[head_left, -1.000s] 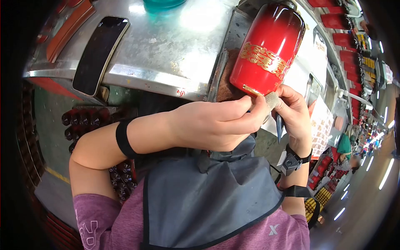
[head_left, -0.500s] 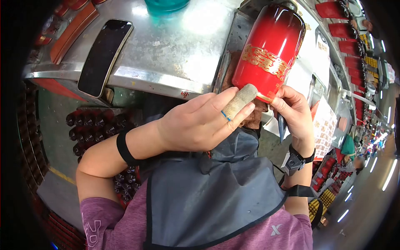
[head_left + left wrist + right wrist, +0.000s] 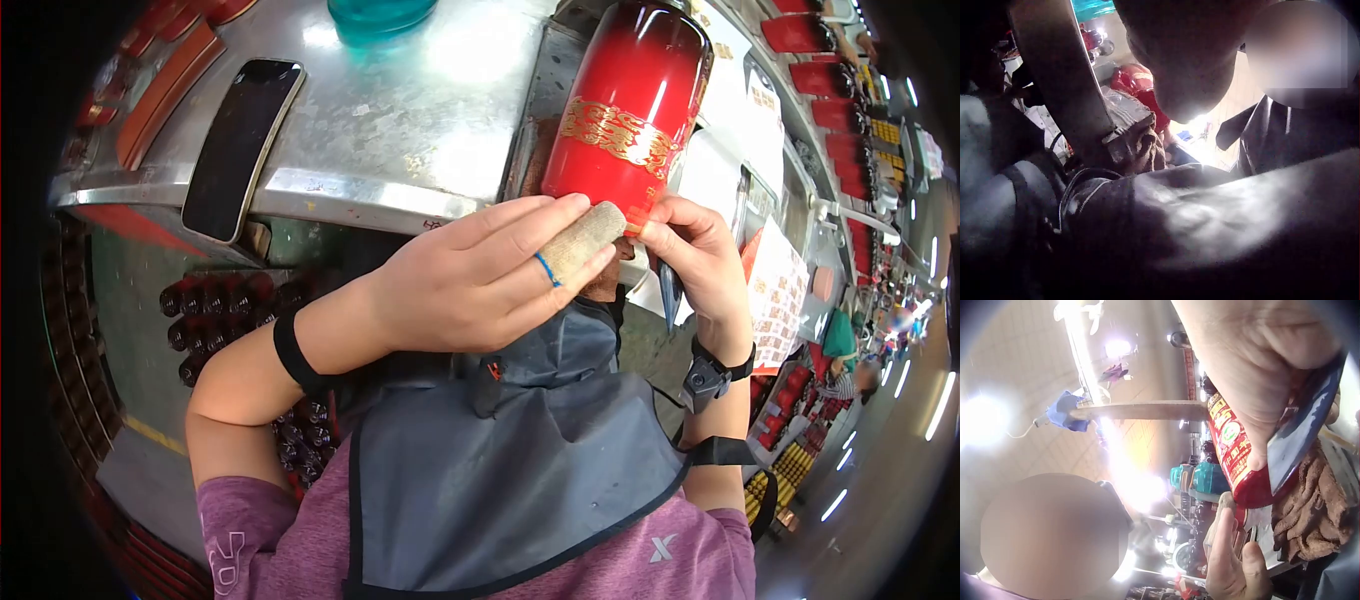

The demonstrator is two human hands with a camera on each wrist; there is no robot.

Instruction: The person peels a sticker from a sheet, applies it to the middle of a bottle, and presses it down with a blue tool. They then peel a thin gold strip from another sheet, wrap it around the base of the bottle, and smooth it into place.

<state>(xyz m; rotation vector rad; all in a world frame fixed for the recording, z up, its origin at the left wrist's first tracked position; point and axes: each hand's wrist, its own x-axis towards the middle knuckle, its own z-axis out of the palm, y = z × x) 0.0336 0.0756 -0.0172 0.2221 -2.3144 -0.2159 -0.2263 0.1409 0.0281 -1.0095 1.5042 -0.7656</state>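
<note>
- Steel bench [image 3: 420,130]: left of the red bottle [image 3: 620,130].
- Bottle: lying, base toward the person; smoothing its lower edge seems in hand, next calling for light, even pressure.
- Left hand [image 3: 450,285]: fingers extended by bottle's base.
- Right hand [image 3: 705,260]: thumb at bottle's lower edge, clasping blade [image 3: 670,295].
- Finger sleeve [image 3: 585,245]: at bottle's base.

Glare whitens the metal tabletop [image 3: 370,140]; below its near edge lies greenish floor [image 3: 132,315] with a yellow line [image 3: 151,435]. Strip lights [image 3: 935,411] shine far past the right edge, a beige ceiling [image 3: 1022,381] overhead.
</note>
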